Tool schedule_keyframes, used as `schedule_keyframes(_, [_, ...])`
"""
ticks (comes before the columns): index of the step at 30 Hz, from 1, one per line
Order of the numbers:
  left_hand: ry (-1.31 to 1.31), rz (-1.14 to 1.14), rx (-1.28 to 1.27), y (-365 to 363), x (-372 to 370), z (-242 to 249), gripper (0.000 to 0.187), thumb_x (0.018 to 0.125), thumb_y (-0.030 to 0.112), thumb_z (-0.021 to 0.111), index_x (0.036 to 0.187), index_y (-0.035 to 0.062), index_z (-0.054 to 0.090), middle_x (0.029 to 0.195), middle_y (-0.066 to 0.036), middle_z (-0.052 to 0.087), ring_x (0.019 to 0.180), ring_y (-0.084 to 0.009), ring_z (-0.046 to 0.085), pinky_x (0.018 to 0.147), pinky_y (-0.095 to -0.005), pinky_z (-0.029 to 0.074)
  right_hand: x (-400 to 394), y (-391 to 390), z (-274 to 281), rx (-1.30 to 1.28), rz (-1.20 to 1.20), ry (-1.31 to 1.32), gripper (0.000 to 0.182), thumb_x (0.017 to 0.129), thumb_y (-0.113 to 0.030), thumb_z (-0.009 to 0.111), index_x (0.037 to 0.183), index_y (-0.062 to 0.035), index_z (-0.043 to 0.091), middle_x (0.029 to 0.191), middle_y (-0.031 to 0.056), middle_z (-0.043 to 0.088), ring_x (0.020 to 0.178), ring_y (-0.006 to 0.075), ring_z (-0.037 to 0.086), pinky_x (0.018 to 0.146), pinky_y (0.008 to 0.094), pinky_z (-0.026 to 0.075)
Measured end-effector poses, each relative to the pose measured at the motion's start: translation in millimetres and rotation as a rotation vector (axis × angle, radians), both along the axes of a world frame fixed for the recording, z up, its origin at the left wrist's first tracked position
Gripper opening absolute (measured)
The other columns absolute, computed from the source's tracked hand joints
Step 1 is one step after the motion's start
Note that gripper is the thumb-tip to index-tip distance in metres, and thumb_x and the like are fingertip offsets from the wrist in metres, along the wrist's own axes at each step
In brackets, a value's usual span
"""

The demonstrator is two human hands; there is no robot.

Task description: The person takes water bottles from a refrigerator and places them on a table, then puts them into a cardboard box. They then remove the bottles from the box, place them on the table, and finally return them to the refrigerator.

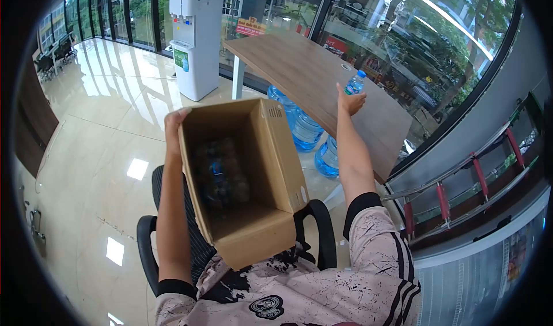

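Observation:
My left hand grips the far left rim of an open cardboard box. The box is tilted so that its opening faces me, and it is above a black office chair. Down in its shadowed inside are several clear bottles, hard to make out one by one. My right hand is stretched out over the wooden table, closed around a small water bottle with a blue cap. That bottle is upright; whether its base touches the tabletop is hidden by my hand.
The wooden table runs along the window, with several large blue water jugs under it. A white water dispenser stands beyond. At the right, a ladder with red rungs leans near the wall. Shiny tiles cover the floor.

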State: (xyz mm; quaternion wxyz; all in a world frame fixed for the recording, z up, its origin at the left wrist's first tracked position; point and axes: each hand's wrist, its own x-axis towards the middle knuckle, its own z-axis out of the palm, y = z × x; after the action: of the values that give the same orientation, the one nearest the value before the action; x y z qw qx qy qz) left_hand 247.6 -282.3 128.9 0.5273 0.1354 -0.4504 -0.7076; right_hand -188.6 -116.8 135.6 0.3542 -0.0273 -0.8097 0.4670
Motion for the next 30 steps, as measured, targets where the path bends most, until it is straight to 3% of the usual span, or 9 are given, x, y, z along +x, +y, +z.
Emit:
schedule_keyframes(3, [-0.03,-0.013,-0.048,-3,2,-5,0.036,0.08,0.028,0.047,0.076,-0.0042,0.062,0.069,-0.006,0.06,0.06,-0.0116,0.053,0.055,-0.0246,0.042,-50,-1,-18,0.047,0.059,-0.042,0.078,0.053,-0.041,0.081,0.111,-0.0011,0.049,0.102,0.0193,0.059,0.095,0.035,0.058,0.084,0.0425,0.046])
schedule_keyframes(5, [-0.037,0.001,-0.047,-6,2,-6,0.034,0.08,0.027,0.047,0.074,-0.0036,0.062,0.068,-0.005,0.059,0.058,-0.0111,0.053,0.055,-0.0246,0.042,-66,8,-14,0.086,0.236,-0.117,0.077,0.052,-0.038,0.082,0.11,-0.0005,0.049,0.105,0.0195,0.058,0.094,0.037,0.058,0.083,0.0451,0.046])
schedule_keyframes(8, [-0.092,0.009,-0.09,-7,7,4,0.032,0.078,0.026,0.049,0.071,-0.0021,0.061,0.064,-0.003,0.058,0.055,-0.0098,0.051,0.052,-0.0242,0.04,-49,19,10,0.209,0.364,-0.03,0.07,0.05,-0.032,0.084,0.104,0.0006,0.053,0.099,0.0169,0.061,0.088,0.0314,0.061,0.079,0.0416,0.049])
schedule_keyframes(12, [-0.182,0.042,-0.149,-11,12,4,0.031,0.078,0.025,0.049,0.064,0.0001,0.059,0.057,0.0,0.053,0.05,-0.008,0.046,0.047,-0.0243,0.035,15,10,56,-0.261,1.238,0.267,0.051,0.059,-0.012,0.081,0.102,-0.0013,0.056,0.097,0.0076,0.061,0.088,0.0163,0.06,0.076,0.0315,0.049])
schedule_keyframes(14, [-0.159,0.028,-0.156,-8,14,8,0.03,0.079,0.025,0.05,0.064,0.0,0.059,0.058,0.0,0.053,0.049,-0.0077,0.046,0.047,-0.0236,0.035,59,13,93,-0.066,1.505,0.288,0.051,0.062,-0.004,0.078,0.107,-0.0021,0.055,0.101,0.0067,0.06,0.09,0.0165,0.06,0.079,0.0311,0.049])
schedule_keyframes(19, [-0.09,0.001,-0.092,-12,18,5,0.031,0.08,0.024,0.05,0.067,-0.0019,0.061,0.06,-0.003,0.057,0.05,-0.0091,0.05,0.047,-0.0233,0.039,209,24,167,0.362,1.956,0.407,0.068,0.052,-0.013,0.085,0.11,0.0,0.054,0.104,0.0087,0.06,0.093,0.0179,0.06,0.082,0.0327,0.051])
schedule_keyframes(25, [0.012,-0.007,-0.068,-8,22,13,0.034,0.08,0.025,0.049,0.08,-0.0071,0.063,0.07,-0.011,0.063,0.056,-0.0148,0.059,0.053,-0.0244,0.047,300,4,165,0.904,2.235,0.158,0.063,0.048,-0.023,0.085,0.1,-0.0001,0.059,0.091,0.0104,0.063,0.083,0.0168,0.062,0.072,0.0294,0.051])
schedule_keyframes(26, [0.038,-0.014,-0.067,-11,22,11,0.035,0.08,0.025,0.049,0.083,-0.0081,0.063,0.072,-0.012,0.063,0.058,-0.0159,0.06,0.055,-0.0251,0.048,306,-1,158,0.899,2.231,0.171,0.063,0.048,-0.023,0.085,0.1,-0.0001,0.059,0.091,0.0104,0.063,0.083,0.0168,0.062,0.072,0.0294,0.051])
schedule_keyframes(30, [0.076,-0.044,-0.037,-7,27,14,0.035,0.08,0.025,0.049,0.084,-0.0078,0.063,0.074,-0.012,0.064,0.06,-0.0161,0.06,0.056,-0.025,0.048,317,-26,117,1.27,2.197,0.197,0.057,0.046,-0.02,0.083,0.096,-0.0007,0.061,0.08,0.0139,0.064,0.079,0.0219,0.063,0.072,0.0305,0.05])
